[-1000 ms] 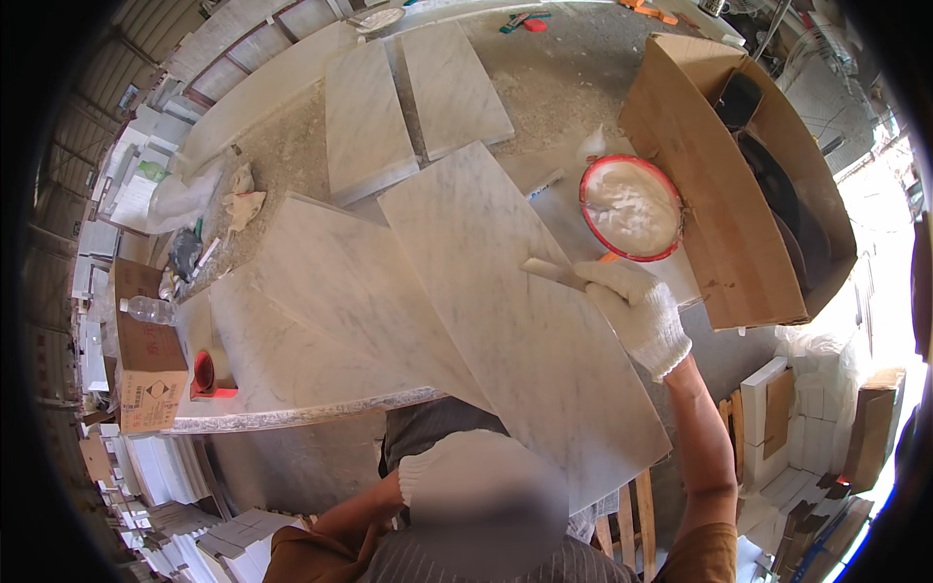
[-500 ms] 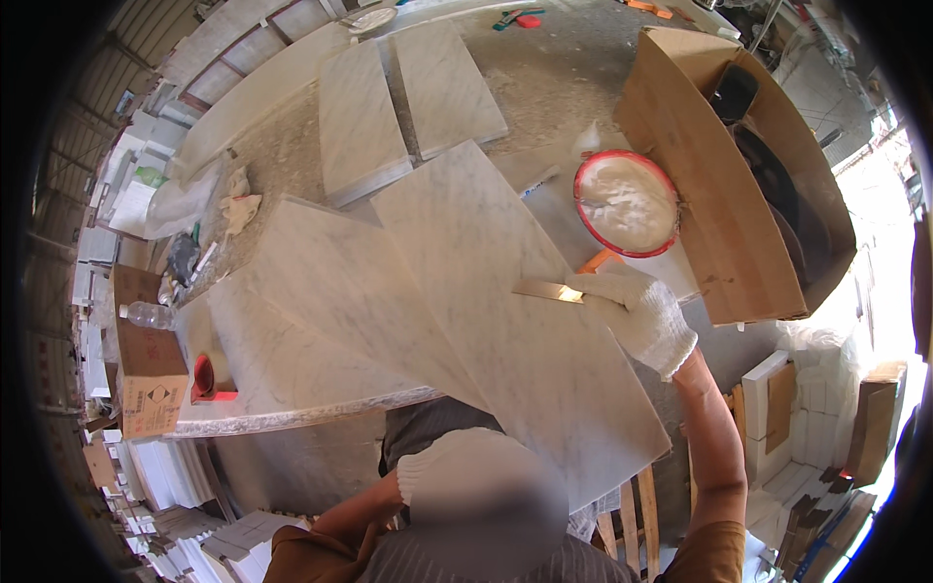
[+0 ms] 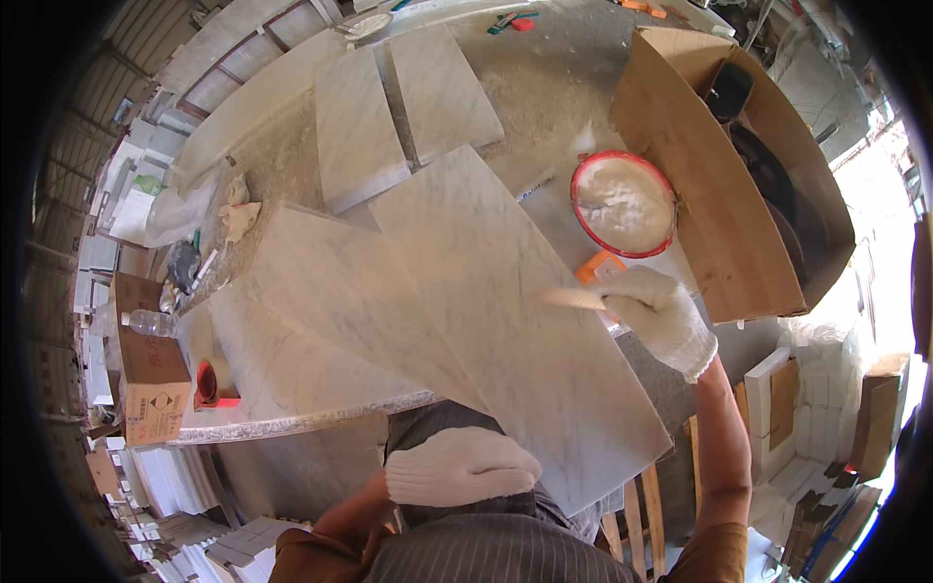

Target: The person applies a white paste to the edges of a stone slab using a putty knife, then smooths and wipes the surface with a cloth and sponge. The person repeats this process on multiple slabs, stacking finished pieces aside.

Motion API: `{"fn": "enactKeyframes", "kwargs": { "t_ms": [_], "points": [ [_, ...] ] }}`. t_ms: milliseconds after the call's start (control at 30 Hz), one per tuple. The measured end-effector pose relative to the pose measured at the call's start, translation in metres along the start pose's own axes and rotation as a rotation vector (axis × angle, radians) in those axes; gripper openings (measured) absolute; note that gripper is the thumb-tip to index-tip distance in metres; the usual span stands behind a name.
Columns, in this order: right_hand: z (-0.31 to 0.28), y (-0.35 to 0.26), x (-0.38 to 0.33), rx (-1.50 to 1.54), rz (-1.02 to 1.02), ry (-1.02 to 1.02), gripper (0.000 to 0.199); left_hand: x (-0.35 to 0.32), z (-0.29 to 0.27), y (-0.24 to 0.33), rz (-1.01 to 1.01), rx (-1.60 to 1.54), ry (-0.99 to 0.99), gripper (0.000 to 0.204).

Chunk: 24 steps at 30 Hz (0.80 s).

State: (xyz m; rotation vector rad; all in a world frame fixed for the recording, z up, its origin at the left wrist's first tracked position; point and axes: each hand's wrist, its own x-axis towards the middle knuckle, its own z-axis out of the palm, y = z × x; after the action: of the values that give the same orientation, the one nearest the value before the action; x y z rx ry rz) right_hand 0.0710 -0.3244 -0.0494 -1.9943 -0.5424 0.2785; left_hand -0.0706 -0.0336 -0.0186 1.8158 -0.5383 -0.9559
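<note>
Smooth veined marble slab (image 3: 505, 321), knitted white cloth gloves on both hands, glossy red plastic bowl (image 3: 623, 204), matt cardboard box (image 3: 700, 194).

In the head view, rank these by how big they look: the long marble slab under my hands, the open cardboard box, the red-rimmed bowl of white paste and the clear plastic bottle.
1. Long white marble slab
2. Open brown cardboard box, though the fisheye bends it near the rim
3. Red-rimmed round bowl of white paste
4. Clear plastic bottle

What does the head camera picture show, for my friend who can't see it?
A gloved right hand holds a flat scraper over a white marble slab on a dusty workbench. The gloved left hand rests at the slab's near edge, and a red bowl of pale paste sits beside a cardboard box.
</note>
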Motion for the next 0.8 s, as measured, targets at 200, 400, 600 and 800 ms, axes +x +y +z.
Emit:
{"fn": "enactKeyframes", "kwargs": {
  "t_ms": [200, 400, 600, 800],
  "points": [
    [0.018, -0.037, -0.013, 0.502, 0.102, 0.134, 0.036, 0.005, -0.031, 0.025, 0.033, -0.604, 0.315, 0.025],
    [0.03, -0.067, -0.021, 0.245, 0.064, 0.1, 0.039, 0.059, -0.035, 0.054, -0.076, -0.26, 0.698, 0.026],
    [0.033, -0.075, -0.028, 0.12, -0.068, 0.111, 0.04, 0.075, -0.028, 0.037, 0.074, -0.506, 0.642, 0.028],
    [0.028, -0.068, -0.036, 0.015, -0.06, 0.169, 0.036, 0.056, -0.028, 0.031, -0.028, -0.7, 0.664, 0.023]
  ]
}}
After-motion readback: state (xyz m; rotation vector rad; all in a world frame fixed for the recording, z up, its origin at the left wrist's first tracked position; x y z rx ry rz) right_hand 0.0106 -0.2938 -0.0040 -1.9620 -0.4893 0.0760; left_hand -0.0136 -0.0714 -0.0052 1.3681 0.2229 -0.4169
